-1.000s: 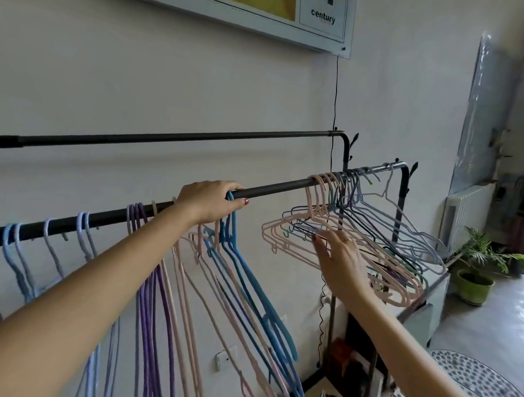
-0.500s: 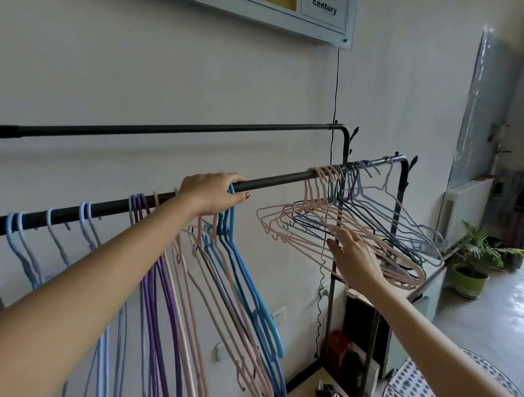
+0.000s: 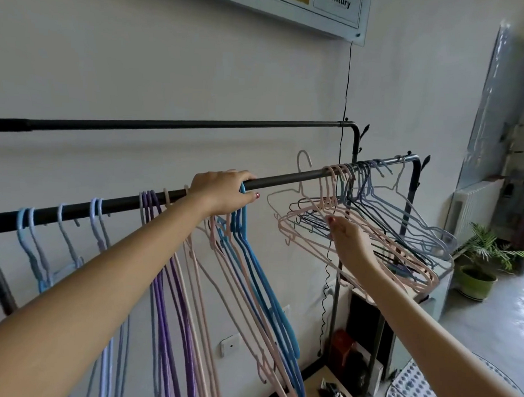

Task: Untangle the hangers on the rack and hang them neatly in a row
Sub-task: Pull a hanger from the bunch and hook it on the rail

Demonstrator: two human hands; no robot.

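Observation:
A black rack rail runs from lower left to upper right. Light blue hangers, purple hangers, pink ones and blue hangers hang in a row on its left half. My left hand grips the rail over the blue hangers' hooks. At the right end sits a tangled bunch of pink, dark and grey-blue hangers. My right hand holds a pale pink hanger lifted out of that bunch, its hook above the rail.
A second, higher rail runs behind, close to the wall. A framed poster and a hanging cable are on the wall. Right of the rack stand a radiator and a potted plant. Boxes sit under the rack.
My right hand has closed on a pale pink hanger and raised it, so its hook now stands clear above the rail. My left hand stayed on the rail.

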